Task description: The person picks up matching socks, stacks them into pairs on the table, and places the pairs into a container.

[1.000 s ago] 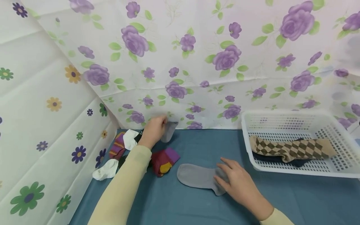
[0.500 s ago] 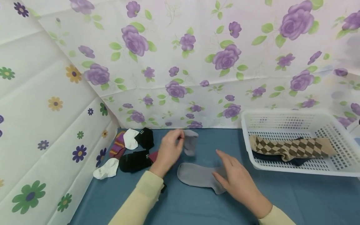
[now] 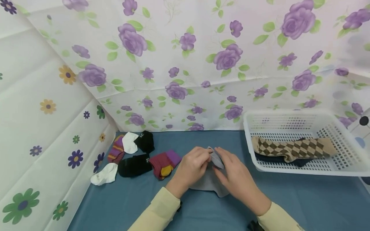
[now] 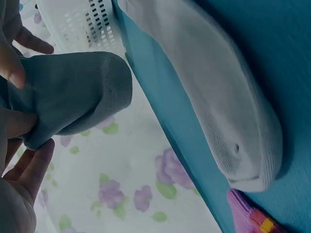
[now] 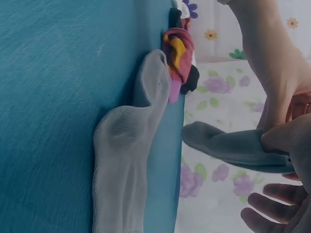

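Note:
In the head view, my left hand (image 3: 190, 167) pinches a small grey sock (image 3: 216, 160) near its opening. My right hand (image 3: 238, 175) meets it from the other side, with the sock between thumb and fingers. The left wrist view shows the held sock (image 4: 80, 90) with its toe end hanging free. Below both hands, a matching grey sock (image 3: 209, 183) lies flat on the blue cloth, partly covered by the hands. In the right wrist view, this lying sock (image 5: 121, 145) is apart from the held sock (image 5: 228, 145).
A white basket (image 3: 306, 171) at right holds a brown argyle sock (image 3: 297, 149) over something dark. At left lie a maroon sock (image 3: 159, 165), black socks (image 3: 134, 166) (image 3: 145, 141), white socks (image 3: 104, 175) (image 3: 130, 142) and a striped sock (image 3: 116, 149). Floral sheets rise behind and left.
My left hand has brought the small grey sock from the back left to above the lying one. My right hand has lifted from the lying sock and now takes hold of the small one.

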A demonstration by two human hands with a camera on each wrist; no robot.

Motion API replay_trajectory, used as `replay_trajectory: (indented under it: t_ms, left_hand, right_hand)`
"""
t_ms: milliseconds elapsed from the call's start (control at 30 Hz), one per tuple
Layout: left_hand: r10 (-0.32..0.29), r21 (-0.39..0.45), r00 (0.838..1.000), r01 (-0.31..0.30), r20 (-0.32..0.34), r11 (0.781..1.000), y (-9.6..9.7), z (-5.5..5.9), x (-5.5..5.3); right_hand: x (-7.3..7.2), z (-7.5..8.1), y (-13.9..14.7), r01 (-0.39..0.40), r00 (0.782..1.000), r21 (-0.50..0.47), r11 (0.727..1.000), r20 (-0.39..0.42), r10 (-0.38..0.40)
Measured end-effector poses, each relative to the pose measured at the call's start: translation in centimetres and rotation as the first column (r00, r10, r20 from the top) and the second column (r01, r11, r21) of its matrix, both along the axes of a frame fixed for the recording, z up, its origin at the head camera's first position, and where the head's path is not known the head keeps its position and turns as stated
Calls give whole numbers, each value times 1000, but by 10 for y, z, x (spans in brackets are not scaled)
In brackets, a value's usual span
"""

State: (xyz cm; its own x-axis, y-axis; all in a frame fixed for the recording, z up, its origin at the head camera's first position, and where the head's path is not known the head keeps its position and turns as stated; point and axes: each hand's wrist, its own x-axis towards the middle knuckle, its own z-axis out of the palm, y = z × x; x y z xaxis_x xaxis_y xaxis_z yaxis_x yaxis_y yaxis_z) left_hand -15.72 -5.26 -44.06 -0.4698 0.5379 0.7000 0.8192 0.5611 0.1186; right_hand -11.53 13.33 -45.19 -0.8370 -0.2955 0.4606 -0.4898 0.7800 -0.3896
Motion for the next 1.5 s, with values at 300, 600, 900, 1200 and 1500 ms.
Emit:
replay_trajectory:
  t_ms: [300, 600, 900, 1200, 1500]
  left_hand:
    - [-63, 100, 992, 53, 109, 994, 3, 0, 8]
    - [-41, 196, 949, -22, 312, 980, -2, 5, 13]
    - [-28, 179, 902, -55, 431, 982, -7, 6, 15]
    - [-62, 235, 892, -50, 448, 971, -21, 1, 15]
    - [-152, 354, 901, -1, 406, 935, -16, 23, 9]
  right_hand:
    - [2, 3, -2, 21, 1000, -53, 998, 21, -20]
    - [2, 10, 0, -22, 996, -274, 961, 76, 45]
    - [3, 21, 3, 24, 996, -446, 895, 91, 19]
    - [-6, 26, 11, 94, 986, -479, 873, 168, -14]
    - [-9, 24, 7, 108, 904, -352, 930, 424, 56]
